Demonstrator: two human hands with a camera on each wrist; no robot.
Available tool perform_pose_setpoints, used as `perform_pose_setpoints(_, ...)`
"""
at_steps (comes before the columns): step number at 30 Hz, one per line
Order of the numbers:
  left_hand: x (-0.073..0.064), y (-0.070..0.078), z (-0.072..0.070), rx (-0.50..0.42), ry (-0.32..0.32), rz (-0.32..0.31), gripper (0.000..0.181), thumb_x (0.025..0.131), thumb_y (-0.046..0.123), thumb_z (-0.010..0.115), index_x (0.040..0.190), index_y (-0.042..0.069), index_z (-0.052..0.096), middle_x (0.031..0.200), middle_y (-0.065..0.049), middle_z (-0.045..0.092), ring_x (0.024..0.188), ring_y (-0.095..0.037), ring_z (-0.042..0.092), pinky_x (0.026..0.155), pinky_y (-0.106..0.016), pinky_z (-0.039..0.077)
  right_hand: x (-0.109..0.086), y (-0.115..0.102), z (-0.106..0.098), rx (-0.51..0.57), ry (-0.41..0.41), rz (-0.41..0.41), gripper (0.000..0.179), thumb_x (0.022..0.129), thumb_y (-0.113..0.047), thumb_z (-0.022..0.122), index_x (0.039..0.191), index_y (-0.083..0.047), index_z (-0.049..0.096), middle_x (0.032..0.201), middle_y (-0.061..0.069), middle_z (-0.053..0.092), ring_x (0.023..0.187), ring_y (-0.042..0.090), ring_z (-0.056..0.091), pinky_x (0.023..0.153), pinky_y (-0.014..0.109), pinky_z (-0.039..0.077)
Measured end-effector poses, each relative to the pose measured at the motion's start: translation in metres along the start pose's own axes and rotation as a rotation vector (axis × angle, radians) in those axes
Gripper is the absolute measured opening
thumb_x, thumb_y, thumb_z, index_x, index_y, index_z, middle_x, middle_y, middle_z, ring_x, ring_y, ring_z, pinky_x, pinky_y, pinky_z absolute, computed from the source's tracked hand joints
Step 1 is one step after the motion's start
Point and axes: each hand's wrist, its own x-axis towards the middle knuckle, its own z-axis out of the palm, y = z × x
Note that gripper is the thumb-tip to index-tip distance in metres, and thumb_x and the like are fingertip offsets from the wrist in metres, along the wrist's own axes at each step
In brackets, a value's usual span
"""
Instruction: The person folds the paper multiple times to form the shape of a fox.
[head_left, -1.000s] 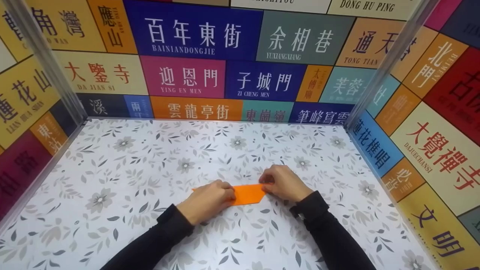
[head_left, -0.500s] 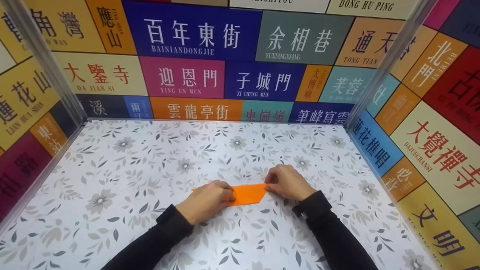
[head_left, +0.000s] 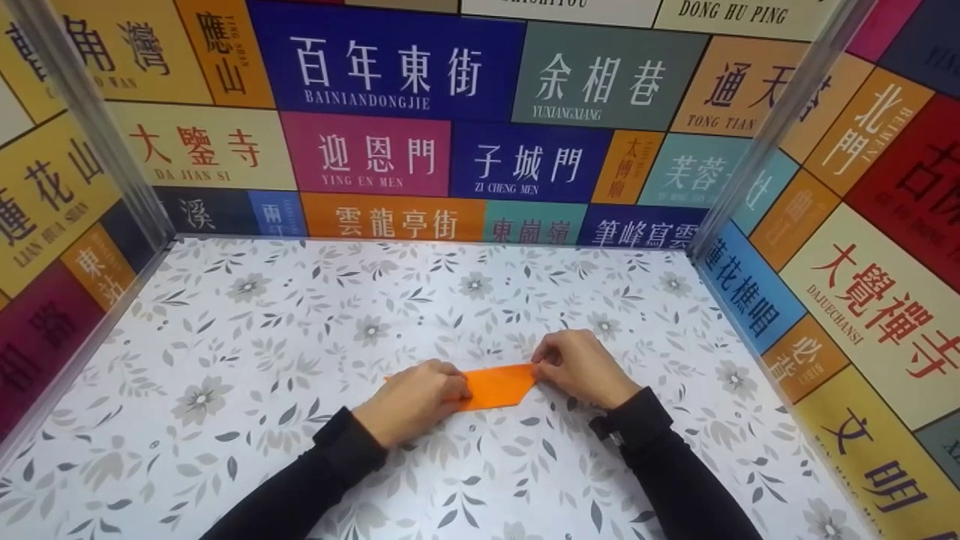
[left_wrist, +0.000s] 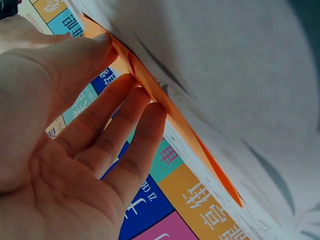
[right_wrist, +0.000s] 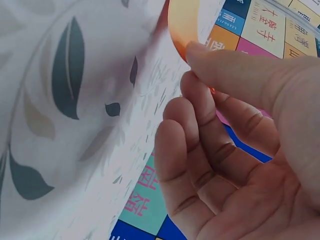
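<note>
Orange folded paper strip (head_left: 496,387) lies roughly midway between the side edges of the white, leaf-patterned surface (head_left: 300,322); the left hand (head_left: 416,397) pinches its left portion, the right hand (head_left: 583,367) pinches its pointed right end.

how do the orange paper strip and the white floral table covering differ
The plain orange paper strip is one colour; the white floral table covering is patterned in greys. The strip is small; the covering spreads wide around it. The strip's corner is pinched by the right hand; the covering lies unheld.
</note>
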Motion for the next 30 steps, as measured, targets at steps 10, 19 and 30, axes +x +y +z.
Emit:
perform_pose_setpoints(10,-0.001,-0.011,0.009,-0.003,0.024,0.044,0.014,0.108,0.015,0.083,0.119,0.011,0.091,0.116,-0.009,0.087,0.109,-0.029,0.083,0.103,-0.046,0.070,-0.012,-0.013,-0.004,0.044,0.025,-0.034,0.007,0.098,-0.007,0.092,0.100,-0.013,0.089,0.089,-0.001,0.083,0.075,0.009,0.069,0.071,0.022,0.059)
perform_pose_setpoints(19,-0.003,0.002,-0.001,0.002,-0.002,-0.002,0.015,0.107,0.012,0.083,0.120,0.011,0.091,0.118,-0.009,0.087,0.111,-0.031,0.083,0.104,-0.048,0.070,-0.021,-0.019,-0.002,0.008,0.056,-0.091,0.009,0.097,-0.009,0.093,0.096,-0.016,0.088,0.089,-0.003,0.081,0.078,0.007,0.069,0.075,0.022,0.060)
perform_pose_setpoints(30,-0.002,0.002,-0.001,0.022,0.004,0.007,0.015,0.107,0.012,0.083,0.120,0.011,0.091,0.120,-0.009,0.087,0.112,-0.031,0.083,0.104,-0.047,0.070,-0.028,-0.030,0.002,0.020,0.027,-0.160,0.010,0.098,-0.008,0.091,0.098,-0.017,0.088,0.091,-0.006,0.082,0.082,0.006,0.071,0.079,0.025,0.063)
